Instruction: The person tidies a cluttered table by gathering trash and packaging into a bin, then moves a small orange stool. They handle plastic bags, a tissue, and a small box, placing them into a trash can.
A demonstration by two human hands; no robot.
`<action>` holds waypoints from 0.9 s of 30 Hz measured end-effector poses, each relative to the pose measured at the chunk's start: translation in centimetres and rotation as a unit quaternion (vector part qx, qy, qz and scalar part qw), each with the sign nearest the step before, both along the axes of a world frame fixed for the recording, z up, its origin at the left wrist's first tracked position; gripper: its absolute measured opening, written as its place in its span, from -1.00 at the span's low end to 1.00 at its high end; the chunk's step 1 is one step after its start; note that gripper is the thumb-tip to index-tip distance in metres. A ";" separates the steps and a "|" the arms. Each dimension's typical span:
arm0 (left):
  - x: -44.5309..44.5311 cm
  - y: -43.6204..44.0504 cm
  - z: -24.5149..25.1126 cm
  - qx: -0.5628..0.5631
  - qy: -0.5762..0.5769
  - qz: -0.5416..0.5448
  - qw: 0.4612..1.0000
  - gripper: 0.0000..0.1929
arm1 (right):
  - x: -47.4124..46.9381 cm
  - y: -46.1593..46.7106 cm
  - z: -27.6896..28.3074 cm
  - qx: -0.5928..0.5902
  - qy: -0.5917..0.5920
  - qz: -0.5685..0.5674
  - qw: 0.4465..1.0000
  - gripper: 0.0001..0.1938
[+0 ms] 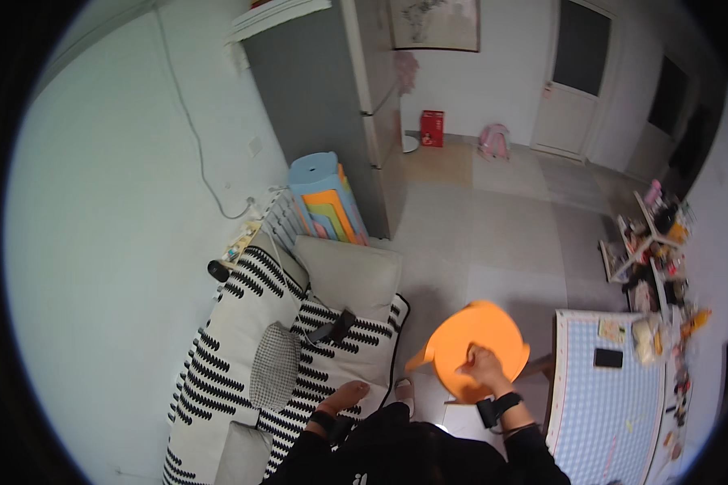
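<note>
An orange plastic stool (497, 324) stands on the floor before me, tilted or turned somewhat in the view. My right hand (482, 365) is over its seat with the fingers curled; whether they grip the stool does not show. My left hand (346, 396) hangs over the front part of a sofa (376, 364) with a black-and-white patterned cover, its fingers close together and no object visible in it. Each wrist wears a black strap with a small device. A checked cushion (275, 366) and a black device (342, 327) lie on the sofa.
At the right stands a table (582, 388) with a blue checked cover and a black phone (608, 358). A cluttered shelf (640, 251) is behind it. Stacked colourful stools (315, 173) stand beside a grey refrigerator (315, 79). A pink backpack (494, 142) sits by the far wall.
</note>
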State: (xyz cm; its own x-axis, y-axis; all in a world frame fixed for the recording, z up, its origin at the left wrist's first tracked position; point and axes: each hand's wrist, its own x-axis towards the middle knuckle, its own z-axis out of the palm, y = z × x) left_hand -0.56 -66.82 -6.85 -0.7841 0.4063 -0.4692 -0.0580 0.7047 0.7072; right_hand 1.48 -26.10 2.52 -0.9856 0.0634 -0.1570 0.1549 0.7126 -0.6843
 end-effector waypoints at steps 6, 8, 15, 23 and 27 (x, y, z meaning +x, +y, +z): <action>-10.7 -2.1 1.1 0.129 0.162 0.061 0.976 -0.75 | -21.0 1.3 15.3 -0.082 0.107 0.114 0.984 -0.55; -13.2 -2.2 1.8 0.137 0.111 0.169 0.970 -0.74 | -26.9 0.8 20.2 -0.094 0.145 0.169 0.970 -0.55; -17.6 0.1 -0.3 0.130 0.045 0.377 0.916 -0.68 | -46.4 -3.6 30.4 -0.132 0.202 0.285 0.927 -0.55; -23.1 7.9 -4.0 0.167 -0.061 0.633 0.753 -0.69 | -67.5 -10.0 33.1 -0.119 0.278 0.397 0.867 -0.56; -27.6 13.5 -0.1 0.265 -0.017 0.668 0.695 -0.66 | -76.4 -14.5 33.4 -0.100 0.272 0.448 0.846 -0.54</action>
State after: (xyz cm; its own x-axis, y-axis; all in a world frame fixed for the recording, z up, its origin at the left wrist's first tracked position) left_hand -28.18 -53.35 -7.00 -0.6198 -0.5509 -0.5590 -0.4340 -0.3528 0.8289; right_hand -74.93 -40.63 35.94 -0.5531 -0.7220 0.4158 -0.7625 0.2375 -0.6019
